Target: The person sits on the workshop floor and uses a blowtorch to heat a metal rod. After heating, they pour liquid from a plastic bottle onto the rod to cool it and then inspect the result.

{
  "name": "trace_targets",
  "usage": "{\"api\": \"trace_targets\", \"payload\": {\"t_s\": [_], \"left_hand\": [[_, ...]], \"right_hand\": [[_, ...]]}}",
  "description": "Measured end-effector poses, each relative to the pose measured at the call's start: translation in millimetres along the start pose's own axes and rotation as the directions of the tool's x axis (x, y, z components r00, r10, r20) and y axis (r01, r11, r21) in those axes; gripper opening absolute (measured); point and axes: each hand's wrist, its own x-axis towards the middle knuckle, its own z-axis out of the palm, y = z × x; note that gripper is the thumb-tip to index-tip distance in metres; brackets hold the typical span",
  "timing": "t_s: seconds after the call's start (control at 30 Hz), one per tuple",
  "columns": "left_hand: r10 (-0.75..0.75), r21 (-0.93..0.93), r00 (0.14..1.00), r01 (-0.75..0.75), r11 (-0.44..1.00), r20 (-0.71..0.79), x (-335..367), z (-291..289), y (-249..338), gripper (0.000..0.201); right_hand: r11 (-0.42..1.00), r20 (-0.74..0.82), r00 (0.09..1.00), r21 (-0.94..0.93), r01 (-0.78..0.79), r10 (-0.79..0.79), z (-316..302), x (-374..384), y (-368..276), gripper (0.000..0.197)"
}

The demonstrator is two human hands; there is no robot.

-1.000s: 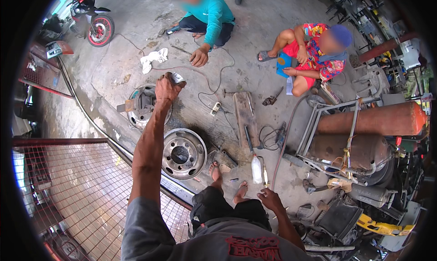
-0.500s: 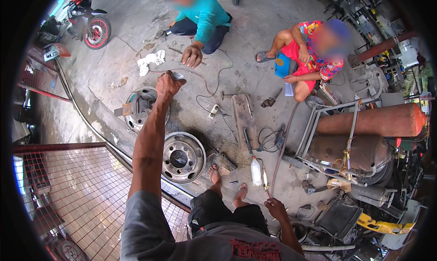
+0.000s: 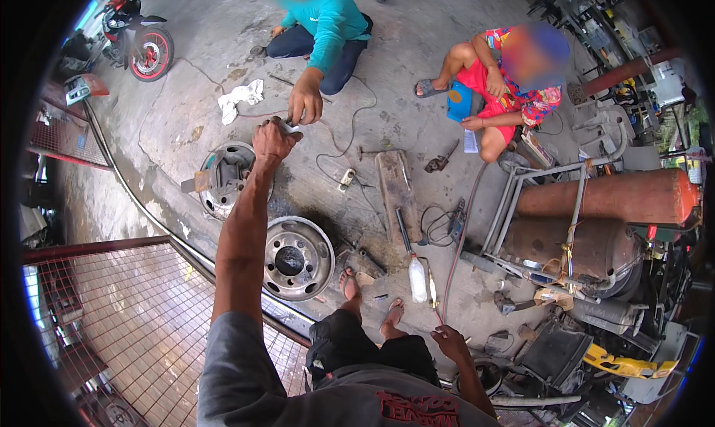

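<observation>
My left hand (image 3: 275, 139) is stretched far forward, closed round a small pale piece (image 3: 292, 128) whose kind I cannot make out. The hand of the person in teal (image 3: 305, 99) has its fingers on the same piece. Low on the right, my right hand (image 3: 450, 343) has its fingers closed at the lower end of a slim gas torch (image 3: 433, 291) with a reddish hose. Beside the torch lies a whitish plastic bottle (image 3: 418, 279) with a black rod (image 3: 404, 230) at its neck. Under my left forearm are a steel wheel rim (image 3: 298, 259) and a second rim (image 3: 216, 181).
A second person (image 3: 514, 92) sits on the right holding a blue box (image 3: 460, 102). Gas cylinders (image 3: 603, 196) lie on a metal-framed cart at the right. A mesh gate (image 3: 141, 300) stands at the left. A wooden block (image 3: 395, 189), cables and tools lie on the concrete.
The hand of the person in teal has come down to the pale piece and closed on it. My left hand still grips the piece; my right hand stays put.
</observation>
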Motion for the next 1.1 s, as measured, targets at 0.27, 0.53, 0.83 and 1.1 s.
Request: {"api": "trace_targets", "payload": {"t_s": [0.27, 0.53, 0.83, 1.1], "left_hand": [[-0.026, -0.036, 1.000, 0.026, 0.999, 0.001, -1.3, 2.5, 5.7, 0.063], [0.035, -0.158, 0.993, -0.052, 0.986, -0.110, 1.6, 7.3, 10.6, 0.061], [-0.019, -0.335, 0.987, -0.037, 0.942, -0.162, 7.8, 18.4, 28.1, 0.073], [0.101, -0.574, 0.995, -0.097, 0.813, -0.026, -104.6, 31.8, 69.9, 0.080]], "right_hand": [[0.999, -0.003, 1.000, 0.006, -0.031, 0.031, -4.8, 4.3, 6.6, 0.044], [0.998, 0.022, 0.999, 0.034, -0.046, 0.045, -13.5, 5.8, -3.7, 0.049], [0.999, -0.004, 1.000, 0.028, -0.017, 0.017, -9.0, 10.8, 12.2, 0.046], [0.989, 0.376, 0.922, -0.143, -0.047, 0.098, -6.9, -20.5, -18.6, 0.052]]}}
